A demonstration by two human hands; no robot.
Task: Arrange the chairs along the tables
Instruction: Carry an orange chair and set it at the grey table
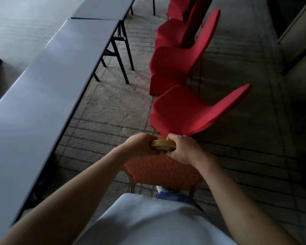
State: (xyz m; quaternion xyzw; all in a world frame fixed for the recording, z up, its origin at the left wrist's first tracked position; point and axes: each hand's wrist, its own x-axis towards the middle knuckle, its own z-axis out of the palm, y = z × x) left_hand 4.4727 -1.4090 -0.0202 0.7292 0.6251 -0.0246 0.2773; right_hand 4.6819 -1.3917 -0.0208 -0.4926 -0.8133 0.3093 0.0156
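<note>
1. The left hand point(141, 145) was clenched around the left end of the gold-coloured top rail point(162, 145) of an orange-upholstered chair point(159, 169); its grip was wrapped over the rail with the knuckles up.
2. The right hand point(181, 147) grasped the right end of the same rail, fingers curled over it, so both hands sat close together on the chair's back.
3. That chair stood directly in front of the person, its textured orange padding below the hands and its gold metal legs point(132, 183) reaching down to the floor.
4. Just beyond the hands stood a chair with a red cover point(184, 112), its seat facing the counters and its back leaning to the right.
5. Farther on, a second red-covered chair point(175, 68) and a third one point(171, 32) continued the row, with part of a fourth point(177, 6) at the top edge.
6. On the left ran a long grey counter point(42, 76) with black folding legs point(122, 62), and another grey counter point(102, 7) butted against its far end.
7. The row of chairs stood apart from the counters, with a strip of patterned carpet point(113, 106) between them.
8. The person's pale shirt point(148, 221) and a bit of blue jeans point(173, 196) filled the bottom of the view.
</note>
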